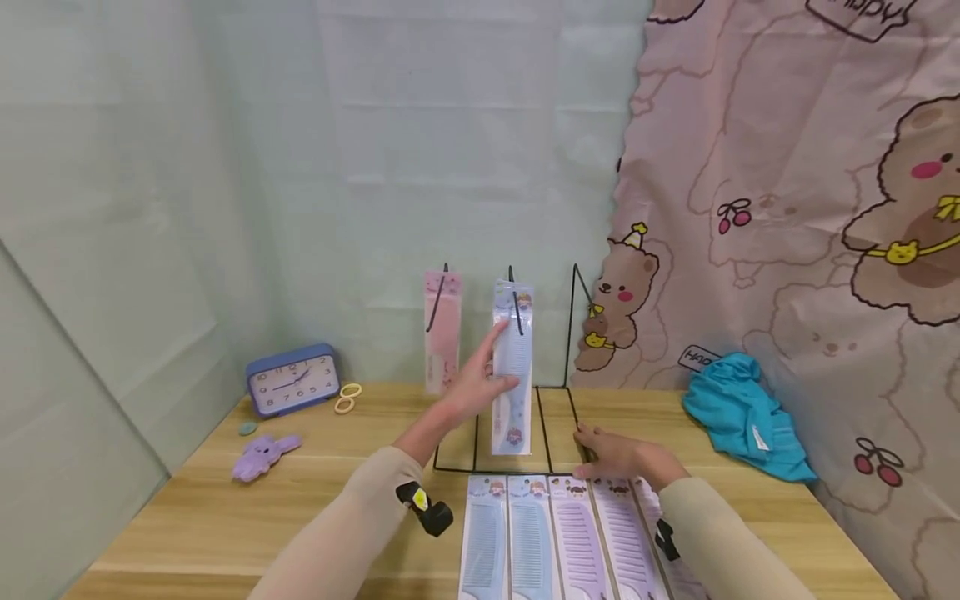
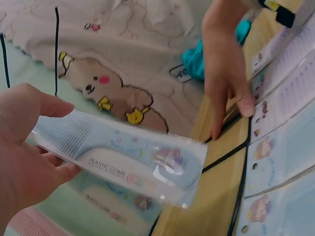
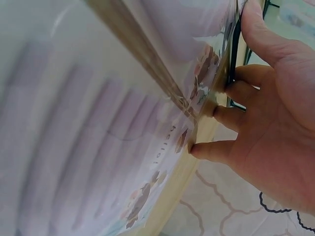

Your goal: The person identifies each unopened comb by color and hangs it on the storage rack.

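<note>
- The wire rack (image 1: 558,433) stands mid-bench (image 1: 187,500).
- Clock (image 1: 294,379) and plush toy (image 1: 264,455) lie left of the rack.
- Cloth (image 1: 742,412) lies right of it.
- Packaged combs (image 1: 555,537) lie in a row before it.

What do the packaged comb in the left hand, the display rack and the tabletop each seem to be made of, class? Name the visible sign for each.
Packaged comb: pale blue plastic, going by the printed words "PLASTIC COMB"; its sleeve looks like clear glossy film, since it glints.
Display rack: thin black rods, probably painted metal wire.
Tabletop: light wood or wood-look laminate, with visible grain and plank lines.
</note>
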Demonstrator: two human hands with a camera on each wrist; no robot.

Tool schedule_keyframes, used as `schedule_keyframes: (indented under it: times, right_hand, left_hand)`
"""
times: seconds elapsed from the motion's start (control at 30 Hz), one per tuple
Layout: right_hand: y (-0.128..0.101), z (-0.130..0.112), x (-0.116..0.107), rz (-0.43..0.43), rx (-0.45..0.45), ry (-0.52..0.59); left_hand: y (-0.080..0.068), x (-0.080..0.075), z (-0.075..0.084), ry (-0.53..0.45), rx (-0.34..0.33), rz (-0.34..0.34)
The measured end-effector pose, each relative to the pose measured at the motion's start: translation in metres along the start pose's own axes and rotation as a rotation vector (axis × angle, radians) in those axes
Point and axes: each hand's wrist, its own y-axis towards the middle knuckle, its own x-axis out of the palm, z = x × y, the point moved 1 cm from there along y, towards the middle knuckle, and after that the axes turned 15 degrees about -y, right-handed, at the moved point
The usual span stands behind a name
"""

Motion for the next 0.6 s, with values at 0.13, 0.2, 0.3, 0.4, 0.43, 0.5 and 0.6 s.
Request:
schedule_keyframes:
  times: [0.13,0.2,0.3,0.4,0.43,0.5,0.6]
  right_hand:
    - [0.000,-0.001,0.001,0.001,0.022,-0.002]
    - [0.000,-0.003,0.001,0.000,0.036,-0.006]
    - [0.001,-0.002,0.002,-0.002,0.038,-0.010]
    - [0.001,-0.002,0.002,0.000,0.034,-0.005]
    - [0.001,-0.002,0.002,0.000,0.033,-0.003]
    - [0.000,-0.002,0.002,0.000,0.038,0.004]
    - [0.000,-0.001,0.002,0.002,0.036,0.006]
  left_hand:
    - [0.009,-0.006,-0.005,0.144,0.012,0.039]
    - [0.012,-0.009,-0.007,0.207,-0.005,0.059]
    - [0.014,-0.011,-0.011,0.251,-0.039,0.089]
    - [0.014,-0.013,-0.015,0.259,-0.046,0.124]
    - [0.013,-0.014,-0.017,0.261,-0.038,0.140]
    - [0.010,-0.017,-0.021,0.268,-0.016,0.164]
    - [0.000,-0.022,-0.027,0.255,0.006,0.175]
